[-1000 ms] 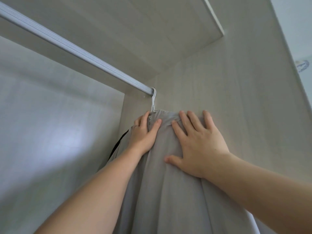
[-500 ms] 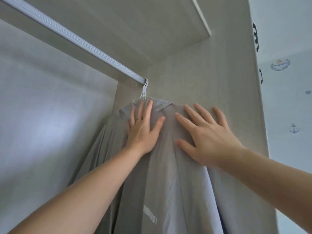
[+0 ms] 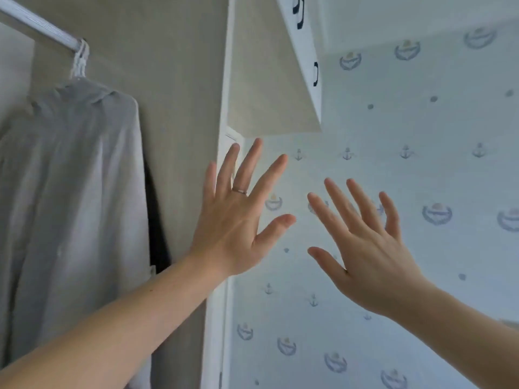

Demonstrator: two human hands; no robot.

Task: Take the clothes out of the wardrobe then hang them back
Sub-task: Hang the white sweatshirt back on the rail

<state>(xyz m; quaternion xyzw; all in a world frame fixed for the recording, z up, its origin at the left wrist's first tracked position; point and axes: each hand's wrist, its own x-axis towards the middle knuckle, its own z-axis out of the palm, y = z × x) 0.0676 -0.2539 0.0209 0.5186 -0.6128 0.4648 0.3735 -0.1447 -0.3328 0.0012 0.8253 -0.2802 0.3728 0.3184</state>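
Grey garment on white hanger hooks, hung at the right end of the rail, draping straight down below it. Collar bunched just under the hooks. Several hooks stacked together on the rail; count unclear. Sliver of a dark garment behind the grey one, below and right of the rail end. Wardrobe side panel right of the rail end, with the grey garment's right edge near it.

Left hand well right of and below the rail end, in front of the panel's front edge; contact with that edge: cannot tell. Fingers straight and spread, back of hand to camera, holding nothing, clear of the garment. Ring on one finger. Right hand further right of the rail, slightly lower than the left, fingers splayed as well, empty. Gap between the two hands. Bare forearms entering from the bottom corners.

Open cupboard door right of the rail end, swung out at an angle, dark handle on its face. Wallpaper with anchor and crest prints furthest right of the rail, behind both hands.
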